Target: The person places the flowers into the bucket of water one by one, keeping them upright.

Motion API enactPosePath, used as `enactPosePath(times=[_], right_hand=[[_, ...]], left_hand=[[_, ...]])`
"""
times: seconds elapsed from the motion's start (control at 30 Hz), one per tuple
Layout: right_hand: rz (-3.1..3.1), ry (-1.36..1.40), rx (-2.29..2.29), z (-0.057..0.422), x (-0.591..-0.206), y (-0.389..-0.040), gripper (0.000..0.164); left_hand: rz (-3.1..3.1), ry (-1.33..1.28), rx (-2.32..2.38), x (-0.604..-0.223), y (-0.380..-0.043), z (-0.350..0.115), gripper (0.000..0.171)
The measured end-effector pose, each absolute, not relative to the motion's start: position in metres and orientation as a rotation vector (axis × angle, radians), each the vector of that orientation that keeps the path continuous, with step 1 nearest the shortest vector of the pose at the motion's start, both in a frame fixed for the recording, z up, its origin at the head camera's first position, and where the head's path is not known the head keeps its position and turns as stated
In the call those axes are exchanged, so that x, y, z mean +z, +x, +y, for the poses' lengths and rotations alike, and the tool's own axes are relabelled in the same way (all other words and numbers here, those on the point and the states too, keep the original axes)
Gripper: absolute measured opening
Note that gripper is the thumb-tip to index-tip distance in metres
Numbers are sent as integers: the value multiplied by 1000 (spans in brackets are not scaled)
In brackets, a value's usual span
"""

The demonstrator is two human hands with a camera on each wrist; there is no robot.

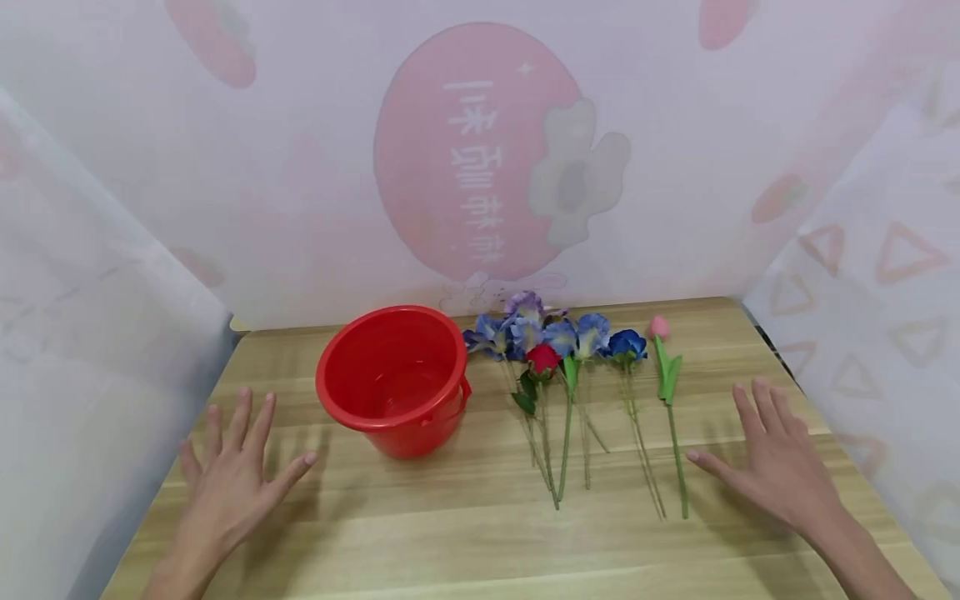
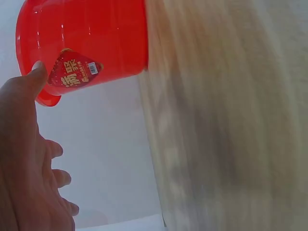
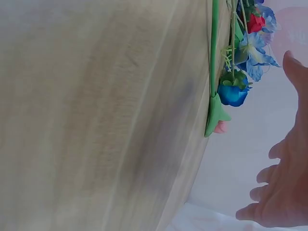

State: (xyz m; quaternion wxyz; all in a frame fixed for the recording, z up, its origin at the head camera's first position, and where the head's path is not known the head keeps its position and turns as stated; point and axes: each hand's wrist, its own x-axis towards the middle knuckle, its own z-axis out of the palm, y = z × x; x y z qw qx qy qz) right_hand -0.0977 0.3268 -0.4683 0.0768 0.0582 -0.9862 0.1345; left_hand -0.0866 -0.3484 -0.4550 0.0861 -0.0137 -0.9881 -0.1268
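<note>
Both hands are bare, no gloves, rings, watch or bracelet that I can spot. The left hand (image 1: 232, 479), the one on the red bucket's (image 1: 390, 379) side, has short plain nails with no polish, and its forearm is uncovered right down to the frame edge. Same for the right hand (image 1: 780, 462), over past the flowers from the bucket: short trimmed nails, bare wrist and forearm, no sleeve showing.
</note>
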Motion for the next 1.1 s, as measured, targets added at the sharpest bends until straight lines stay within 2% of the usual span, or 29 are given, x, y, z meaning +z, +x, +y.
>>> enactPosePath(times=[0.4,0.8,1.1], right_hand=[[-2972,161,692,312,-457,-122,104],[-2862,104,996,299,-467,-146,75],[-2854,2,1221,291,-469,-160,66]], left_hand=[[-2676,-184,-685,-435,-104,-333,85],[-2377,-236,-835,-429,-124,-308,72],[-2402,-106,-1066,-433,-129,-301,60]])
